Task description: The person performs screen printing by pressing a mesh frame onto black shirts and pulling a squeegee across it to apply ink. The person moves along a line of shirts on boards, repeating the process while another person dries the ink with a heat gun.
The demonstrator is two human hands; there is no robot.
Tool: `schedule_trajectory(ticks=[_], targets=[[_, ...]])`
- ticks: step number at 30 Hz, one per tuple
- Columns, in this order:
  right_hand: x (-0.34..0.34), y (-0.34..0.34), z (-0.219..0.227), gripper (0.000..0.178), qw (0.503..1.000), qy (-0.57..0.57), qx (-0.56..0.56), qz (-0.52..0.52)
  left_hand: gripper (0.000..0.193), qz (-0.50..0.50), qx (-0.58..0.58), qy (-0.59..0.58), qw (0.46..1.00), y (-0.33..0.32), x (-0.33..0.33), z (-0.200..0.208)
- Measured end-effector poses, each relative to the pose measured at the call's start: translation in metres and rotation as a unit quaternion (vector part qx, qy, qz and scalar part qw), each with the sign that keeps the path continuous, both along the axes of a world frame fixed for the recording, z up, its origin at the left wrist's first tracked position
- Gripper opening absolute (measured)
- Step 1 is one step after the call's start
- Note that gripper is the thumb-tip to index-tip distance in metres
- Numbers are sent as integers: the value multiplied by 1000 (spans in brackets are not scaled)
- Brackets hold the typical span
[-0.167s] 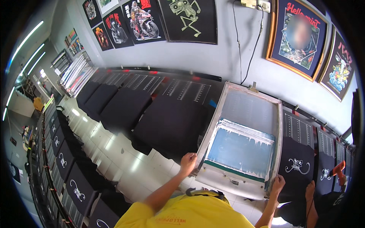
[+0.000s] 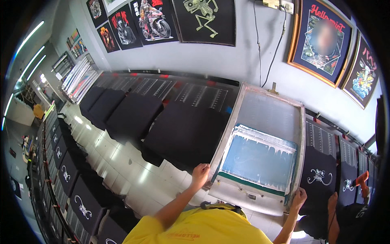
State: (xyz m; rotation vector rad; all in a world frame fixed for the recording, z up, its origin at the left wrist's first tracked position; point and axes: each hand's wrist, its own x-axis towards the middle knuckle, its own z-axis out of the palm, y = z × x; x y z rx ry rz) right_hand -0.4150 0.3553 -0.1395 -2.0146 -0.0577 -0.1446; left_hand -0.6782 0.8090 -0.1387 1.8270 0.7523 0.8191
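A screen printing frame (image 2: 268,97) with pale, worn edges lies in front of me, over the bench. White ink lines the blue stencil area (image 2: 256,162) on its mesh, with drips along the upper side. My left hand (image 2: 200,175) is closed around the frame's left edge near its close corner. On the opposite side, my right hand (image 2: 299,198) grips the right edge, also near the close end. Left of the frame lies a plain black shirt (image 2: 183,134). To its right is a black shirt with a white scorpion-like print (image 2: 319,177).
A co-worker's hand (image 2: 332,200) is near the printed shirt, close to an orange-red gun-shaped tool (image 2: 361,179). More plain black shirts (image 2: 132,114) run leftward along the bench. Across the tiled aisle (image 2: 140,173) stands another row of printed shirts (image 2: 83,207). Cables (image 2: 277,49) hang down the wall.
The whole view has shifted slightly. Both my hands keep their hold on the frame's edges.
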Motion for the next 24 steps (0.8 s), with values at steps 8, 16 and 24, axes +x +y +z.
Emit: schedule_trajectory(ticks=[8,16,24], targets=[[-86,129,41,20,1000,-13,8,-12,30,2,-29,-19,999,119,-78,0],[-162,300,35,23,999,29,28,5,24,47,16,29,998,268,-170,12],[-181,397,18,21,998,17,57,15,25,66,8,32,997,364,-196,-4]])
